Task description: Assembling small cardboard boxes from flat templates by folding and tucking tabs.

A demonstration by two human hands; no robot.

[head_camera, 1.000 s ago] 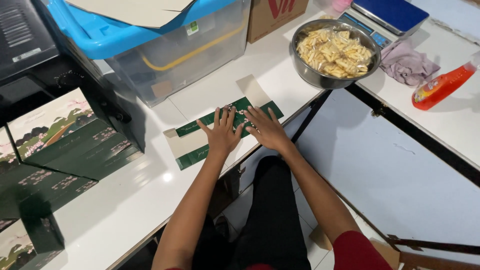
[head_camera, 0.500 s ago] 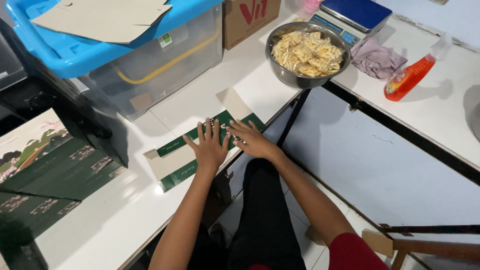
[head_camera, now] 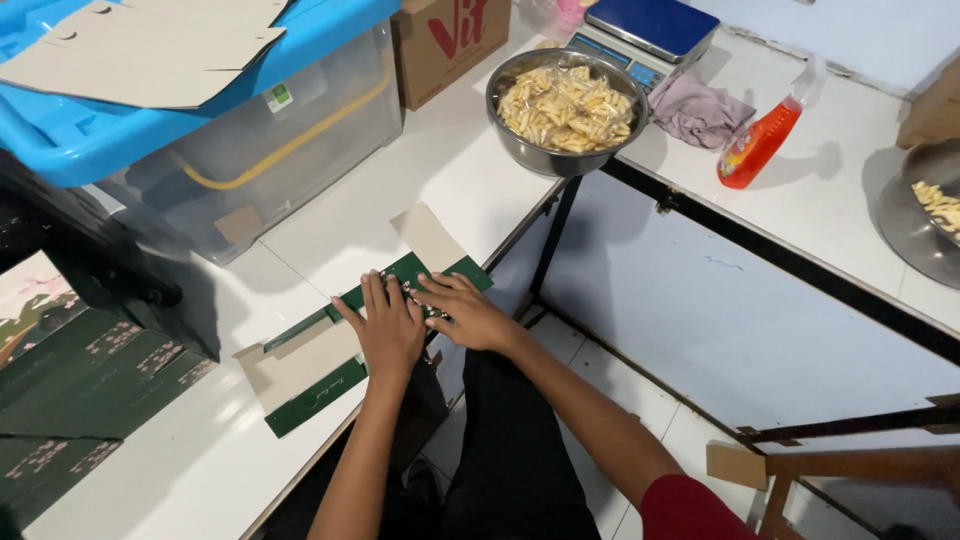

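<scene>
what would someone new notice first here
Both hands, left and right, press flat on a green carton blank at the white table's front edge. Behind, a steel bowl of pale snacks sits by a blue-lidded clear bin, with an orange spray bottle further right.

Both forearms are bare down to the left hand point(head_camera: 390, 330) and right hand point(head_camera: 468, 312); a red short sleeve point(head_camera: 690, 508) (right arm only) shows, above black trousers point(head_camera: 515, 450).

Both arms reach forward; left hand point(head_camera: 388, 328) lies flat, fingers spread, right hand point(head_camera: 462, 310) pressed palm-down just beside it, touching.
</scene>
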